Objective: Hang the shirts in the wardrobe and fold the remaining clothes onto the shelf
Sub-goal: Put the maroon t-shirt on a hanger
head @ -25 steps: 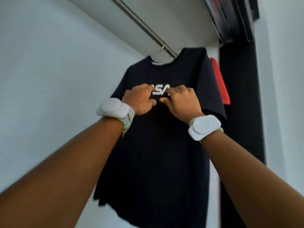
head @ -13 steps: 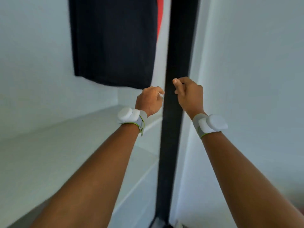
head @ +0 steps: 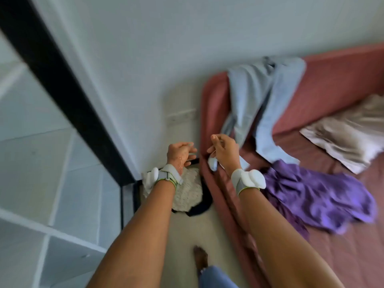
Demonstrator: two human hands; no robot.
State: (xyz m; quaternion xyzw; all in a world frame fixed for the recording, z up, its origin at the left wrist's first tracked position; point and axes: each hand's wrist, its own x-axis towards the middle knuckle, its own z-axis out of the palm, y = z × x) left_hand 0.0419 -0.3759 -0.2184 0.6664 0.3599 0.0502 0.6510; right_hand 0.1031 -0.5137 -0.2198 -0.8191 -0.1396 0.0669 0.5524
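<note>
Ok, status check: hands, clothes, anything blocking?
Left hand and right hand empty, loosely curled. Purple garment and light blue garment unfolded on bed. Nothing blocking.

Red bed (head: 336,80), blue trousers (head: 261,96), purple garment (head: 320,196), pillow (head: 349,132)

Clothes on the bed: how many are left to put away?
2 that I can make out: light blue trousers draped over the bed's far corner, and a purple garment crumpled nearer its edge. The view is blurred, so more may be hidden.

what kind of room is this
Most likely a bedroom: a bed with a reddish sheet, a pillow on it, loose clothes such as the purple garment, and white wardrobe shelves alongside.
</note>
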